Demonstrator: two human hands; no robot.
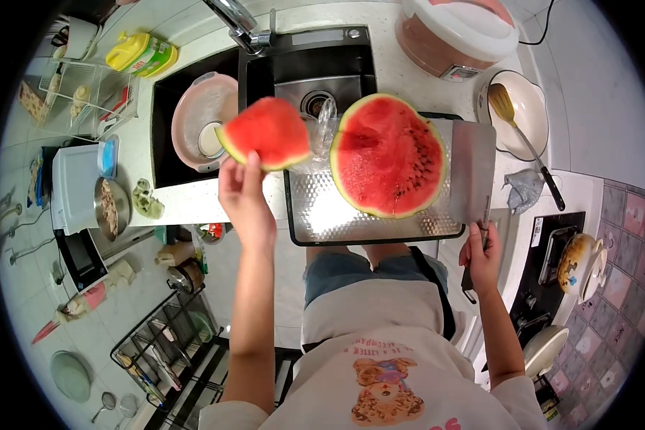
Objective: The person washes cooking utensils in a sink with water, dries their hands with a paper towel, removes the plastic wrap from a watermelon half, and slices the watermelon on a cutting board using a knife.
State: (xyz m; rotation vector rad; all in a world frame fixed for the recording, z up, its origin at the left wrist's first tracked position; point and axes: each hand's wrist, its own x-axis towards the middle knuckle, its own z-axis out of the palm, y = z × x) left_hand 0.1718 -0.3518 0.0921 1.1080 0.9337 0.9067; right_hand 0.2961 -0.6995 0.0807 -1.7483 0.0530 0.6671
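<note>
My left hand [247,186] grips a wedge of watermelon [269,132] by its rind and holds it up near the sink's front edge. In my right hand [481,254] is the black handle of a cleaver [473,168], its broad blade pointing away from me along the board's right side. Between my hands a large cut watermelon [388,158] lies with its red, seeded face up on a dimpled metal cutting board [312,215]. Crumpled clear plastic [324,136] sits at the melon's left, partly hidden by the wedge.
Behind the board is a black double sink [304,54] with a faucet [244,29] and a pink basin [183,122]. At right stand a rice cooker [444,43], a white pan [534,107] with a spatula [509,115], a grey cloth [523,190] and a stove [541,265].
</note>
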